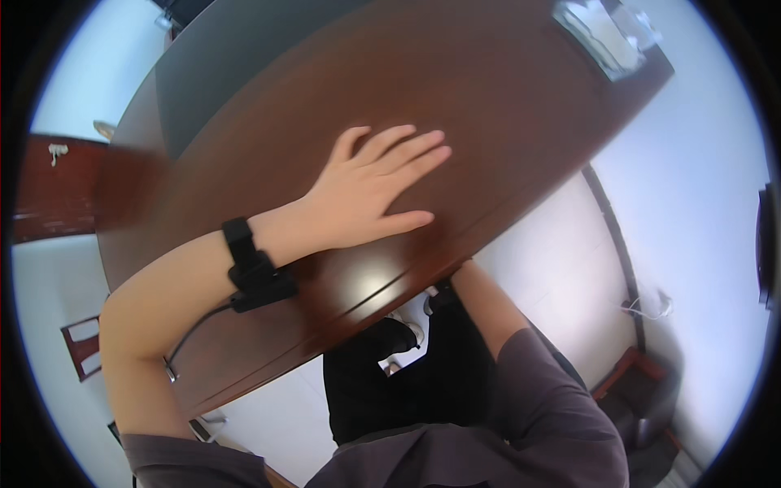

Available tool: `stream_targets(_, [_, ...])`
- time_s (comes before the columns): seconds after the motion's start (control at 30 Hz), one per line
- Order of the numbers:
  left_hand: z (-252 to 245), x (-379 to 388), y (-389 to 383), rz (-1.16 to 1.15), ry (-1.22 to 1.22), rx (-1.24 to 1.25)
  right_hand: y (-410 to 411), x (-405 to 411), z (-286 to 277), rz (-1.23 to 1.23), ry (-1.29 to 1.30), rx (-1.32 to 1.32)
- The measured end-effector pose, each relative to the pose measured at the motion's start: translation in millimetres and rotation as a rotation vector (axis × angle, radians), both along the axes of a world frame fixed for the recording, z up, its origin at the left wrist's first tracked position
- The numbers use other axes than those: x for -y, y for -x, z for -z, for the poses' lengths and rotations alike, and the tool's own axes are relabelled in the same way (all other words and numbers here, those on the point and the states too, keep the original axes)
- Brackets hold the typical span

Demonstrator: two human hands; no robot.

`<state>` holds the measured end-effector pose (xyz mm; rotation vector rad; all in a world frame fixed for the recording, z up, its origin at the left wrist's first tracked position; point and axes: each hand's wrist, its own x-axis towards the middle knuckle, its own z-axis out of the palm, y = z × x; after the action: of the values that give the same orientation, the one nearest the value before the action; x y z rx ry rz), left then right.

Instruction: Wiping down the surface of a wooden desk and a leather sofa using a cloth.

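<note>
My left hand [366, 189] lies palm down over the polished red-brown wooden table [500, 110], fingers spread and holding nothing. Whether the palm presses on the wood or hovers just above it, I cannot tell. A black strap with a small black device [259, 274] is around the left wrist, and a thin cable runs from it along the forearm. My right forearm [488, 299] reaches under the table's near edge, so the right hand is hidden there.
A clear plastic pack with white contents [604, 43], apparently tissues, lies at the table's far right corner. A dark grey panel [244, 67] covers the table's middle. A dark armchair [640, 402] stands at lower right, near a white cable [653, 308]. A wooden chair [79, 348] is at left.
</note>
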<state>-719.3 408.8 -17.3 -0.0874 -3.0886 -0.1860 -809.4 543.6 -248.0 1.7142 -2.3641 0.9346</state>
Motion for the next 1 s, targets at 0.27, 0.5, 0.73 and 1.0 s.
stream_targets(0.27, [13,-49,14,-0.214,-0.038,0.148,-32,19,35,-0.009,0.25,0.088])
stream_targets(0.5, [32,-57,30,-0.168,-0.106,0.088,-48,51,56,0.12,0.568,0.417])
stream_targets(0.73, [59,-18,-8,-0.532,-0.622,0.191,-84,72,55,0.155,0.778,0.577])
stream_targets(1.0, [47,-14,-3,-0.681,-0.68,0.229,-98,98,45,0.136,0.867,0.444])
